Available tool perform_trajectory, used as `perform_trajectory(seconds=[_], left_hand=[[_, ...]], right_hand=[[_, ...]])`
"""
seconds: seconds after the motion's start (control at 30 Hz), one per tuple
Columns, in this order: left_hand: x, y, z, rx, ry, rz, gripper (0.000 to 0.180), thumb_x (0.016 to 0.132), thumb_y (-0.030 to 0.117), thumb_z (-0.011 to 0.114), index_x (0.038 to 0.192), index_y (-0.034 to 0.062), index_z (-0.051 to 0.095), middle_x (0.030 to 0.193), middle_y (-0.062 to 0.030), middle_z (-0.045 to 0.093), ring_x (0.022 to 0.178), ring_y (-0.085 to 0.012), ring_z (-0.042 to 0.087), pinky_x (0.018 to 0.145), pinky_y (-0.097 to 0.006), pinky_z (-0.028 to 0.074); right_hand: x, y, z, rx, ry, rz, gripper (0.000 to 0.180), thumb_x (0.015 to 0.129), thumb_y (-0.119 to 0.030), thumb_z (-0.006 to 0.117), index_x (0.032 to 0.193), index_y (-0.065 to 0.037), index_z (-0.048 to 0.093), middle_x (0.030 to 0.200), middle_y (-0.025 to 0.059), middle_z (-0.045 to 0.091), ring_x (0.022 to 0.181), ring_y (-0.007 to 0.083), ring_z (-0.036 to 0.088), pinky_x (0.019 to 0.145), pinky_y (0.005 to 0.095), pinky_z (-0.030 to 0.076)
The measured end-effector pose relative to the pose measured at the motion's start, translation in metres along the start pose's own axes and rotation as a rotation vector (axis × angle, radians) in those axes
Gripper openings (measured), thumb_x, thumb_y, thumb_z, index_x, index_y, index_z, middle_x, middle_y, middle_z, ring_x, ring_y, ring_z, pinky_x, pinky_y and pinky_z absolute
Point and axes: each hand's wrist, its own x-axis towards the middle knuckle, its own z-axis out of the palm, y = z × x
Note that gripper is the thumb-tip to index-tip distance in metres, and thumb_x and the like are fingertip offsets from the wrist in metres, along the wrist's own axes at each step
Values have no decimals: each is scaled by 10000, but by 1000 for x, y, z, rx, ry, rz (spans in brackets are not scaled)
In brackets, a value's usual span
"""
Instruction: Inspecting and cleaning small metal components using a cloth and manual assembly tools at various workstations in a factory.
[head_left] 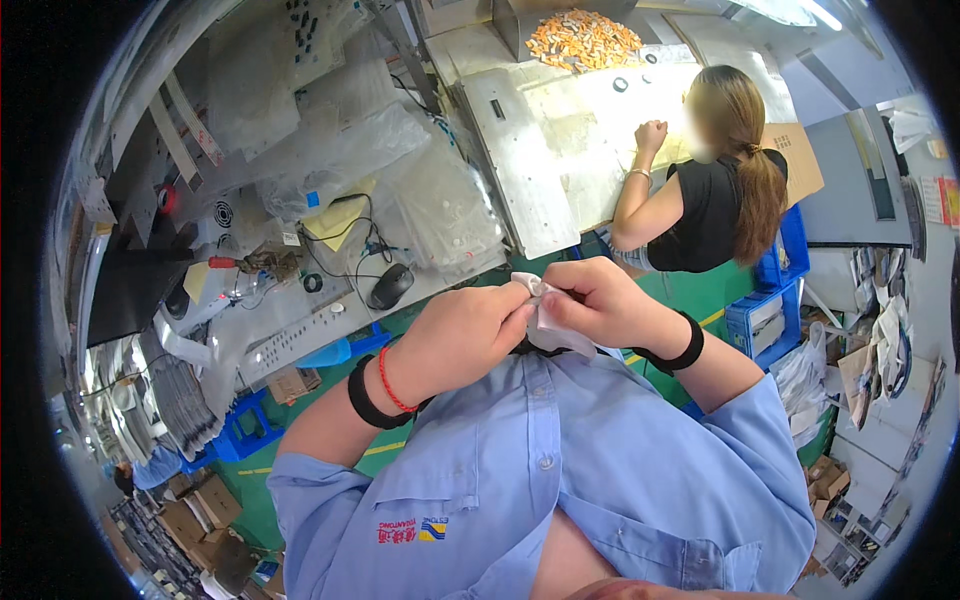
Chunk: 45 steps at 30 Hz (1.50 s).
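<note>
A crumpled white cloth or tissue [562,338] is pinched between my two hands, held in front of my chest. My left hand [468,335] grips its upper left part between thumb and curled fingers. On the other side my right hand [602,305] is closed on it, thumb pressed against the fold. The loose end hangs down below the fingers, in front of my blue shirt. Whether anything is wrapped inside the cloth cannot be seen.
To the left, a workbench carries a black mouse [391,287], cables, clear plastic bags [440,205] and a red-handled tool [225,262]. A co-worker [735,170] sits at a lit table with a pile of orange-and-white small parts [583,41]. Blue crates [768,315] stand at right.
</note>
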Motion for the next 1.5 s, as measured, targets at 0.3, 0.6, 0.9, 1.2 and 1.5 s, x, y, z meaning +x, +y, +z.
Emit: perform_trajectory(seconds=[0.3, 0.6, 0.9, 1.2, 1.5], left_hand=[[-1, -5, -9, -379, -40, -98, 216, 935, 141, 459, 1037, -15, 568, 741, -108, 571, 671, -195, 554, 617, -336, 440], [-7, -8, -13, -403, -101, -187, 156, 928, 124, 523, 953, -10, 600, 709, -4, 542, 640, -56, 457, 580, -225, 386], [-11, -2, -10, -338, -15, -158, 160, 912, 130, 568, 998, -5, 582, 765, 2, 541, 671, -45, 460, 584, -219, 389], [-16, -11, -3, -47, 107, 38, 249, 893, 214, 592, 1049, 23, 554, 794, -81, 599, 666, -180, 575, 577, -294, 444], [-4, 2, 8, 448, 214, 136, 158, 847, 170, 594, 917, 48, 521, 792, -116, 579, 718, -296, 594, 601, -386, 469]], right_hand=[[-9, 13, 2, 224, 143, 41, 232, 905, -152, 528, 744, 15, 521, 631, -1, 445, 613, 63, 391, 525, 259, 342], [-13, 4, 1, 271, 205, 44, 232, 901, -140, 516, 718, 2, 503, 641, -11, 458, 613, 52, 390, 525, 256, 342], [-14, -1, 6, 356, 235, 72, 220, 906, -137, 509, 734, 1, 511, 658, -24, 472, 624, 45, 405, 539, 244, 355], [-13, 2, 9, 401, 327, 129, 236, 925, -148, 495, 730, -18, 526, 663, -48, 484, 629, 29, 420, 546, 230, 369], [-7, -12, 22, 672, 291, 351, 251, 933, -158, 476, 731, -38, 563, 673, -49, 525, 619, 15, 448, 530, 223, 380]])
